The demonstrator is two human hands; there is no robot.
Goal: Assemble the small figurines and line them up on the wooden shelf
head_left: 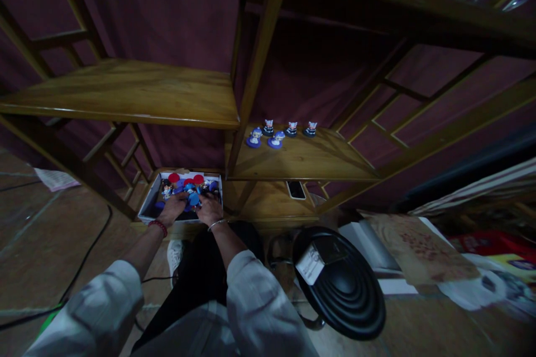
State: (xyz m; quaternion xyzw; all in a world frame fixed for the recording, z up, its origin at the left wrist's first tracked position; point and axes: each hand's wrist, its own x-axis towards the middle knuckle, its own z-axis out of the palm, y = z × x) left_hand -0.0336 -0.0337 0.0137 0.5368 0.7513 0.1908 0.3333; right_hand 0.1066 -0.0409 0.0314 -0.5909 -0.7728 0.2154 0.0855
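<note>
A white open box (144, 206) on the low shelf is full of small toy figurines with round bases in red, blue and purple. Both my hands reach into it. A small figurine with a blue round base (194, 199) is between my fingertips, its base turned up towards me. My left hand (173, 207), with a red bead bracelet at the wrist, grips it from the left. My right hand (209, 210), wearing a pale bangle, has curled fingers at its right side. The fingertips are partly hidden among the other figurines.
Two purple figurines (276, 140) and three black-based figurines (292, 129) stand on the middle shelf (301, 162). A phone (296, 189) lies on the lower shelf. To my right is a black round stool (347, 290) with a small box (310, 264) on it. Cables cross the tiled floor.
</note>
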